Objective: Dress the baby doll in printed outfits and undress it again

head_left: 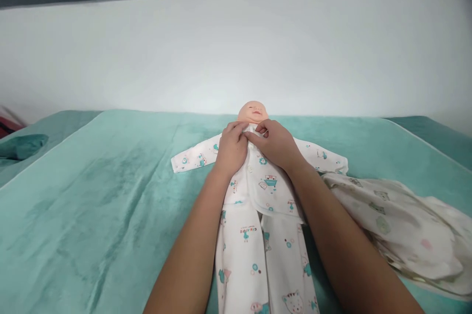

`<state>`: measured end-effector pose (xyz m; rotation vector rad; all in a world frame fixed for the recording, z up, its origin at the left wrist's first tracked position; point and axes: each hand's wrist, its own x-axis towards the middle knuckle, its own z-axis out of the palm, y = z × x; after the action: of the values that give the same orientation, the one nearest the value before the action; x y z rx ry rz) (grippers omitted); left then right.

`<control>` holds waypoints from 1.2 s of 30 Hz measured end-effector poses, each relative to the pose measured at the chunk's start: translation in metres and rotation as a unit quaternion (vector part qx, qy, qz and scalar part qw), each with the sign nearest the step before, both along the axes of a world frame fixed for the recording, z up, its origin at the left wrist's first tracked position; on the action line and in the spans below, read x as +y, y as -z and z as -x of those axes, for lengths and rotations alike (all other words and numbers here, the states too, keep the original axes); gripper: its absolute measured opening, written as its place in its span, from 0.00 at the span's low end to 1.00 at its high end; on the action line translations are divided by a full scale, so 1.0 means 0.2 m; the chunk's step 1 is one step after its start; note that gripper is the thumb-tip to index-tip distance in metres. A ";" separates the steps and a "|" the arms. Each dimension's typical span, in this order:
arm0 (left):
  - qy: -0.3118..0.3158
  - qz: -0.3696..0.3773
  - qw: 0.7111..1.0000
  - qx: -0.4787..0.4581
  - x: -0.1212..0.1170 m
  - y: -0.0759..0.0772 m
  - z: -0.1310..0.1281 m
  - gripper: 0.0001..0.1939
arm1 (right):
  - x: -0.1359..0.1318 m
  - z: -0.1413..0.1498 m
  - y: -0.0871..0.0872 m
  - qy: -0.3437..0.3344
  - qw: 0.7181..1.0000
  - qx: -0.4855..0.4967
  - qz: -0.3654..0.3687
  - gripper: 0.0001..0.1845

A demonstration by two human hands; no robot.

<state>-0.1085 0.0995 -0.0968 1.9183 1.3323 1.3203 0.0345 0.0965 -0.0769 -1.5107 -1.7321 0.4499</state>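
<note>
A baby doll (252,111) lies on its back, head away from me. It wears a white printed baby shirt (273,191) and matching trousers (243,255). Both sleeves stretch out to the sides. My left hand (233,149) is at the upper chest just below the doll's chin, thumb and fingers closed on the front edge of the shirt. Beside it, my right hand (278,141) pinches the other side of the collar opening with bent fingers. Small buttons run down the front below my hands. The exact bit of cloth between my fingertips is partly hidden.
A crumpled white printed cloth (413,230) lies to the right, close to my right forearm. Under everything spreads a green plush cover (110,205). A white wall (236,58) stands behind the bed, and a dark green bundle (24,146) sits at the far left.
</note>
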 end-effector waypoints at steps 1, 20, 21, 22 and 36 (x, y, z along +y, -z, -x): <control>0.003 -0.001 1.000 -0.001 0.00 0.00 0.00 0.19 | 0.00 0.00 -0.01 -0.002 1.000 -0.013 0.006 0.15; 0.039 0.004 0.996 -0.080 -0.14 0.01 0.03 0.12 | 0.02 0.00 0.02 0.080 0.971 0.221 -0.054 0.06; 0.044 0.011 0.996 -0.080 -0.15 0.01 0.03 0.11 | 0.01 0.00 0.02 0.076 0.973 0.207 -0.062 0.06; 0.047 0.019 0.996 -0.080 -0.16 0.01 0.03 0.10 | -0.01 0.00 0.02 0.074 0.977 0.188 -0.072 0.06; 0.069 0.051 0.992 -0.092 -0.15 -0.03 0.05 0.10 | -0.30 0.03 -0.12 -0.029 0.989 -0.136 0.038 0.10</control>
<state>-0.1184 0.0691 -0.0899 1.7412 1.1340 1.3002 0.0278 0.0375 -0.0528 -1.6400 -1.9943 0.3556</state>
